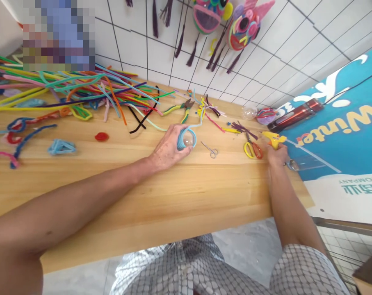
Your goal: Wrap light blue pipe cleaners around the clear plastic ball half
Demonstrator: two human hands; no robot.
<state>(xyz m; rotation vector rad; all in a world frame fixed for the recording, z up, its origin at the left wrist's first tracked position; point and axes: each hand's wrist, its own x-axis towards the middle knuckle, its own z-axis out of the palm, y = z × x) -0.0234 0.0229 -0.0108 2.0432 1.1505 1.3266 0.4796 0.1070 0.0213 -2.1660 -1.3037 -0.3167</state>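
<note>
My left hand [169, 148] is wrapped round a clear ball partly wound with light blue pipe cleaner [182, 141]. A loose tail of the pipe cleaner runs up from the ball. Far to the right, my right hand [277, 155] grips a yellow glue gun [273, 139] near the table's right end. Small silver scissors [211, 150] lie between my hands. Yellow and red-handled scissors [252, 150] rest just left of my right hand. Green and yellow-handled pliers [186, 107] lie behind the ball.
Many coloured pipe cleaners [90, 88] are heaped at the back left. A red coil [101, 136] and a folded light blue piece [62, 146] lie on the wooden table [136, 205]. A dark red cylinder [296, 114] with a cord leans at the right. Decorated balls [244, 28] hang on the grid wall.
</note>
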